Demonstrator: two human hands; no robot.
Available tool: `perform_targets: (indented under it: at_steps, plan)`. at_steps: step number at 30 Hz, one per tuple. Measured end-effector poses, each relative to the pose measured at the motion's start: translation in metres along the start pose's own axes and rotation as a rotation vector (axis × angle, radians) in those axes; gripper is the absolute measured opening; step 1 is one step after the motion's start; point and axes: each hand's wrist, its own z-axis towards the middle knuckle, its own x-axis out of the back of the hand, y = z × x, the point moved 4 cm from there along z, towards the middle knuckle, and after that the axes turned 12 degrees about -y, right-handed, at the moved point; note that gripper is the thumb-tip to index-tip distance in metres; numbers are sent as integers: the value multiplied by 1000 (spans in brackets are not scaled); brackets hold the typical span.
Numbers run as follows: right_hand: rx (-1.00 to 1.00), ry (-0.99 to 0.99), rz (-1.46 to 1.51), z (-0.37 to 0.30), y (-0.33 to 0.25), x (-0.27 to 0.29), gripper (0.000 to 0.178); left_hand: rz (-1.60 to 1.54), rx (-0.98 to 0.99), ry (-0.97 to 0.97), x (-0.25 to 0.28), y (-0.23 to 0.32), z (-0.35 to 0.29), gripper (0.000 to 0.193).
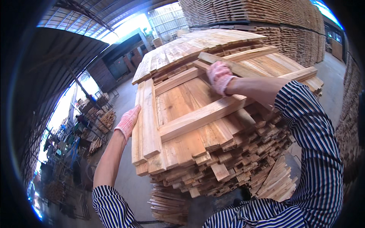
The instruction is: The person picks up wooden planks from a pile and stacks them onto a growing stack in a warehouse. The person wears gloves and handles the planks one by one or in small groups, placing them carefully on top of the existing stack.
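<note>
Both my hands wear pinkish-white knit gloves. My right hand is closed around a grey-brown wooden plank, held slantwise above the far part of a stack of sawn boards. A second darker board end pokes out beside the fingers, partly hidden by the glove. My left hand lies against the stack's left edge, its fingers stretched along the side of a pale plank. Two light wooden crosspieces, the nearer batten and the farther batten, lie across the top layer of boards.
Behind stands another layer of planks, with tall lumber stacks at the back right. Uneven board ends jut out toward me. Loose slats lie low at the right. Wood piles and clutter stand at the left.
</note>
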Motion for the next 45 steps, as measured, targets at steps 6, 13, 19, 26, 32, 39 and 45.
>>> perform_targets:
  at_steps: [6,13,19,26,32,39,45]
  plan:
    - [325,41,-124,-37,6,41,37,47,63,75,13,3,-20,51]
    - [471,-297,431,-51,-27,65,45,-64,89,65,2,4,-17,51]
    - [504,-258,628,-39,-113,83,35,-26,72,42,19,-11,-17,58]
    - [769,-272,696,-7,-125,78,44,-6,97,58,-2,3,-15,56]
    - [710,-518,898,-67,-76,92,62,521,-121,-40,26,-4,-15,47]
    - [553,-706,1883,-76,-32,72,50,245,74,88,11,0,-17,60]
    - [715,-628,1914,-112,-17,147,44,1096,-60,58,37,-8,-8,56]
